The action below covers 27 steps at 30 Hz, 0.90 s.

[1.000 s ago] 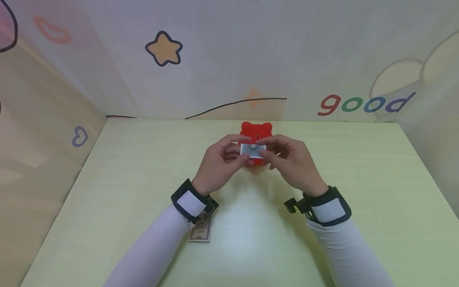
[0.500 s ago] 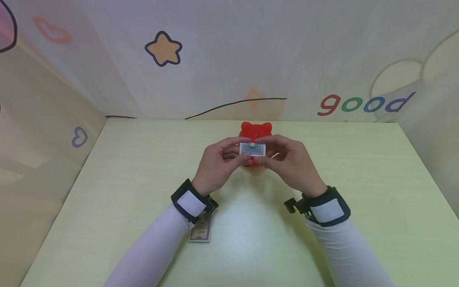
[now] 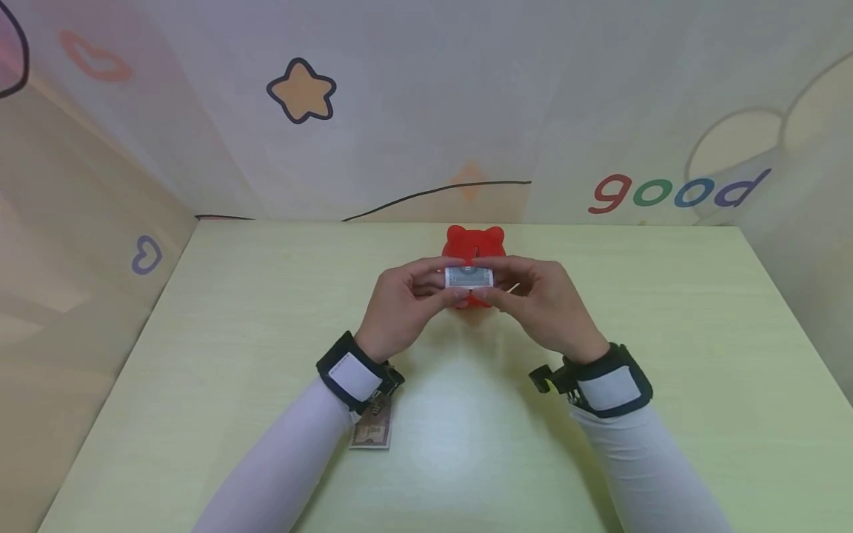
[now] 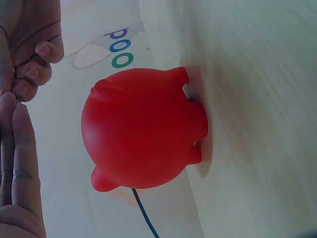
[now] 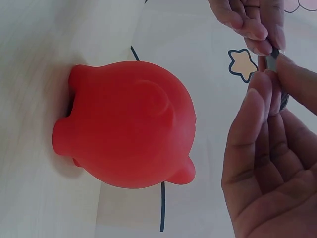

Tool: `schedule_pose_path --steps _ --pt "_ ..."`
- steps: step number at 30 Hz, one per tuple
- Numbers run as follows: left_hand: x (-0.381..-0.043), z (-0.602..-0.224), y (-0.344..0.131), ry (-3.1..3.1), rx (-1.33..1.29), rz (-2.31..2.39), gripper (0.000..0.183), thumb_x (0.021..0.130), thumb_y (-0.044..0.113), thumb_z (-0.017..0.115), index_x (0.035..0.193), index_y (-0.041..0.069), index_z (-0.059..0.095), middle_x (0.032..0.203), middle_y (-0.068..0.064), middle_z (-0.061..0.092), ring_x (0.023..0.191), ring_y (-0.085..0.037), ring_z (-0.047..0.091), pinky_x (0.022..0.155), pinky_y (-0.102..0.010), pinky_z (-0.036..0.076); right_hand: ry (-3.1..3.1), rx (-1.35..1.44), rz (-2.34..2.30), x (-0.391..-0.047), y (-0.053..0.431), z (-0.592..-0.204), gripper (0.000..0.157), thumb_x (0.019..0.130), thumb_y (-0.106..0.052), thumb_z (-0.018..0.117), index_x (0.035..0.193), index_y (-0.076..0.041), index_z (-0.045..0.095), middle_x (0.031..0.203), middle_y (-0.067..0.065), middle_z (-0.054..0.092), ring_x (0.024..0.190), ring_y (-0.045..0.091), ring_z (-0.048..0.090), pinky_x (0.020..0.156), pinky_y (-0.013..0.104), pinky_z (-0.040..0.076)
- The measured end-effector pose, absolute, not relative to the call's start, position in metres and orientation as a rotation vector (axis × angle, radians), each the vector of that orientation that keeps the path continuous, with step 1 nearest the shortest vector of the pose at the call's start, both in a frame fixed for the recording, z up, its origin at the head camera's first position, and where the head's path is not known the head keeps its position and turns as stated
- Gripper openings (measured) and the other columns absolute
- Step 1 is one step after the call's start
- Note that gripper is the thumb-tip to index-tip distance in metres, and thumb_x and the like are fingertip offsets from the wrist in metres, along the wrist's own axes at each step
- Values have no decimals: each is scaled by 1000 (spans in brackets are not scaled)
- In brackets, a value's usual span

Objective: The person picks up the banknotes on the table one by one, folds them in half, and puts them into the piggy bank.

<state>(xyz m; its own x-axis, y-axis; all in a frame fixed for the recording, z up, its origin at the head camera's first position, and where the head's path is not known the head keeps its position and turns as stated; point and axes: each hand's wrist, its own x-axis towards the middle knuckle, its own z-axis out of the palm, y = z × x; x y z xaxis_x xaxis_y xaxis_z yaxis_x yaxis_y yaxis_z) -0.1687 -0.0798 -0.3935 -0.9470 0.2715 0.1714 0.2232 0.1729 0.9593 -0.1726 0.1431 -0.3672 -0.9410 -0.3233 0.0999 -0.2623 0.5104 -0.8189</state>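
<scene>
A small folded grey-blue banknote (image 3: 469,277) is held level between both hands in the head view. My left hand (image 3: 403,302) pinches its left end, with the thumb below and fingers above. My right hand (image 3: 545,300) pinches the right end in the same manner. Just beyond stands a red piggy bank (image 3: 474,241), its top slot partly showing and its lower part covered by the hands and note. The right wrist view shows fingertips around a thin sliver of the note (image 5: 271,63). In the left wrist view, fingers hide the note.
A brown banknote (image 3: 372,434) lies on the pale table (image 3: 253,318), partly hidden under the left wristband (image 3: 358,376). The right wrist carries a similar band (image 3: 603,381). A printed backdrop (image 3: 426,111) rises behind the table's far edge.
The note now shows a narrower face than a second ago. My right thumb has slid from its front face to the lower edge. Both arms have stayed nearly still.
</scene>
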Motion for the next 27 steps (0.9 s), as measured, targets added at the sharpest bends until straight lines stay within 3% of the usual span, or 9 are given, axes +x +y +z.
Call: schedule_pose_path --steps 7,14,22,27 --pt "-169 -395 -80 2350 510 1954 39 91 14 80 129 16 72 103 -7 81 92 -21 79 83 -30 61 2658 -576 -1452 -174 144 -368 40 93 -21 79 132 -15 71 106 6 75 92 22 67 76 26 59" --pt "-169 -396 -80 2336 540 1957 35 93 14 79 127 12 71 105 -8 80 89 -17 77 84 -32 63 2672 -576 -1482 -173 143 -370 36 92 -19 80 127 -14 74 102 6 76 90 22 67 74 26 58" --pt "-168 -395 -80 2307 502 1987 31 96 10 74 126 8 71 102 -12 80 95 -36 78 92 -36 62 2674 -597 -1501 -173 140 -372 35 88 -15 83 122 -11 73 100 5 74 88 22 66 76 35 60" --pt "-168 -394 -81 2304 491 1998 30 95 10 75 125 8 71 101 -11 80 93 -33 79 93 -37 61 2613 -592 -1517 -173 139 -371 30 93 -18 79 121 -10 72 98 8 74 84 21 69 75 30 60"
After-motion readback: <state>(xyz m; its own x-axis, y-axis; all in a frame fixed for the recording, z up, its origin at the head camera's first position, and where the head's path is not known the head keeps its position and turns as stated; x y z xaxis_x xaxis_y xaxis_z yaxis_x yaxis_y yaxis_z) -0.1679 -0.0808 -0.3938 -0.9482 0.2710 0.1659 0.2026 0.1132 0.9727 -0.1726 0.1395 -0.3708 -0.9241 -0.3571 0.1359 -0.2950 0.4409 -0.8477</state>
